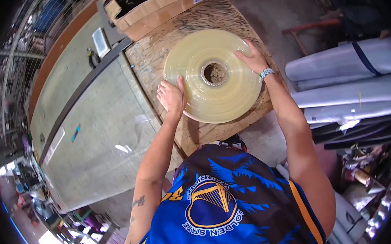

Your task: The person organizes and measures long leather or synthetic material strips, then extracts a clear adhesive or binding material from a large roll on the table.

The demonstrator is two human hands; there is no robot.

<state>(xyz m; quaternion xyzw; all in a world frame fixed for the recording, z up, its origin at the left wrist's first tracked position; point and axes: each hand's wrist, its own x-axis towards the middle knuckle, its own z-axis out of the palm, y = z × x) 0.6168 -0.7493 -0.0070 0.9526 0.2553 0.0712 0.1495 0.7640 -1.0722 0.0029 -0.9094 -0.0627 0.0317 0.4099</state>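
A wide, pale yellow translucent roll (238, 92) lies flat on a worn wooden board (149, 57), with its hollow cardboard core facing up. My left hand (171, 95) grips the roll's left edge, thumb on the top face and fingers bent at the rim. On the upper right edge rests my right hand (253, 60), thumb over the top face and fingers along the outer side; a metal watch is on that wrist. Both hands touch the roll, and their fingertips are partly hidden.
Left of the board stands a large table (102, 141) with a long dark bar (81, 91), a white rectangular item (101, 42) and a dark tool (93, 59). A cardboard box (153, 12) sits at the board's back. Large wrapped rolls (339, 61) are stacked at right.
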